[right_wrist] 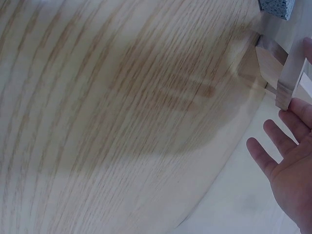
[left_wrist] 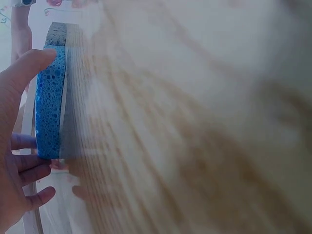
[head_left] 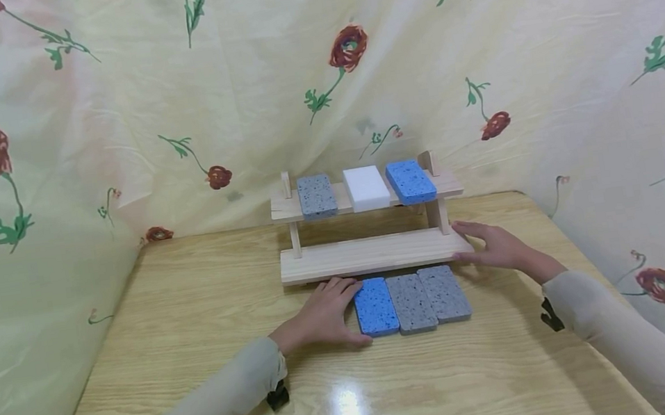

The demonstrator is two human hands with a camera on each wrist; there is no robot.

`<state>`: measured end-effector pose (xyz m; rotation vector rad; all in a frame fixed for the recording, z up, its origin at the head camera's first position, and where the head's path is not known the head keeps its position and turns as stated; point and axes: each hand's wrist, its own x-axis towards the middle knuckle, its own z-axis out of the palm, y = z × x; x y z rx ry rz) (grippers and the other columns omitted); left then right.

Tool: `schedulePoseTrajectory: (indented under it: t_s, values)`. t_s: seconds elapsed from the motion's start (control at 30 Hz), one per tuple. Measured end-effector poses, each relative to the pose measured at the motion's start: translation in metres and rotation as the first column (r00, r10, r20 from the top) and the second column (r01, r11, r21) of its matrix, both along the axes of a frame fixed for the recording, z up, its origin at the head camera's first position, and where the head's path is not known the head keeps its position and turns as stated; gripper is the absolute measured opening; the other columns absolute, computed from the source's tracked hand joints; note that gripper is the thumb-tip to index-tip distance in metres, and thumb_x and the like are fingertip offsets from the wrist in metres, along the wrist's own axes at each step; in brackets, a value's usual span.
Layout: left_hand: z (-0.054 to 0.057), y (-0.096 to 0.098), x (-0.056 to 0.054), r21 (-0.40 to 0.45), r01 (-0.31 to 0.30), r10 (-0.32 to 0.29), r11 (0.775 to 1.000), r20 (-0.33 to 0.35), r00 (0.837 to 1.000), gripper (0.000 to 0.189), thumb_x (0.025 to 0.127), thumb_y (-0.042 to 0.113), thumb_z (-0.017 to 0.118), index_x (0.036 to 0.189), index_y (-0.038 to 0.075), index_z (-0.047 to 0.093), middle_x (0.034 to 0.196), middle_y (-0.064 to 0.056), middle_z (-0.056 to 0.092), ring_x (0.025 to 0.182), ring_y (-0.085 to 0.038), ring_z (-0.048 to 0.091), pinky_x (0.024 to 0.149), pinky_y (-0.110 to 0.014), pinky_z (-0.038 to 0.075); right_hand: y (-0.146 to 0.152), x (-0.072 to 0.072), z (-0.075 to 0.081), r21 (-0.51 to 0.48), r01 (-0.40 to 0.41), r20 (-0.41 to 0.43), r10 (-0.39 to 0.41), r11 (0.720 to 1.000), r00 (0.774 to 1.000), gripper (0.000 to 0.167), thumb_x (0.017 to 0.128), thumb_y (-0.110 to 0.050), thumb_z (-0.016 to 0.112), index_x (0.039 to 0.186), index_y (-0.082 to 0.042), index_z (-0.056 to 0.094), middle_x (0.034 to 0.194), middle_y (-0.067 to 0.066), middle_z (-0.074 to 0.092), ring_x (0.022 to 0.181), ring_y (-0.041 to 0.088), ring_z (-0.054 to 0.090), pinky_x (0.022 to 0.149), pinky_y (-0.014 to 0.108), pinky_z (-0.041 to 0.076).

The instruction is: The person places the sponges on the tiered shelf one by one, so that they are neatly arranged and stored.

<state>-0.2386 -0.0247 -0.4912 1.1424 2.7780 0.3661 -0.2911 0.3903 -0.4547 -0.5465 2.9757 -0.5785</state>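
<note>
In the head view my left hand (head_left: 327, 313) is at the left end of a row of sponges on the table. Its thumb and fingers span the short ends of a speckled blue sponge (head_left: 375, 307); the left wrist view shows the thumb on this blue sponge (left_wrist: 49, 102). Two grey sponges (head_left: 411, 304) lie to its right, side by side. Behind the row stands a two-tier wooden shelf (head_left: 370, 256). My right hand (head_left: 495, 247) holds the right end of the lower board between thumb and fingers. In the right wrist view the other fingers (right_wrist: 280, 139) are spread.
On the upper tier lie a grey sponge (head_left: 317, 196), a white sponge (head_left: 366, 187) and a blue sponge (head_left: 411, 181). A floral cloth (head_left: 266, 90) hangs behind and beside the wooden table (head_left: 210, 286). Light glares on the table's front.
</note>
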Motion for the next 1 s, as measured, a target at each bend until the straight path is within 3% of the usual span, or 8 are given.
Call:
schedulePoseTrajectory:
  t_s: [0.7,1.0]
  values:
    - [0.0017,-0.0035,-0.0016,0.018,0.028,-0.028,0.999,-0.006,1.0,0.106,0.078,0.076,0.069,0.16,0.016,0.035,0.16,-0.006,0.042,0.146,-0.025,0.039,0.119,-0.05,0.036,-0.0035,0.0045,0.0046,-0.023,-0.002,-0.006,0.002,1.0,1.0,0.082,0.093,-0.045,0.072,0.153,0.002,0.041,0.157,0.028,0.039,0.143,0.053,0.035,0.114,0.068,0.032]
    - [-0.0007,-0.0081,-0.003,0.053,0.056,-0.056,0.997,-0.007,0.998,0.106,0.077,0.074,0.072,0.159,0.017,0.036,0.158,-0.006,0.045,0.145,-0.024,0.041,0.119,-0.051,0.036,0.0012,0.0002,-0.0006,-0.011,0.005,-0.006,-0.005,1.0,1.0,0.083,0.093,-0.045,0.071,0.154,0.001,0.04,0.158,0.027,0.038,0.144,0.053,0.035,0.115,0.067,0.031]
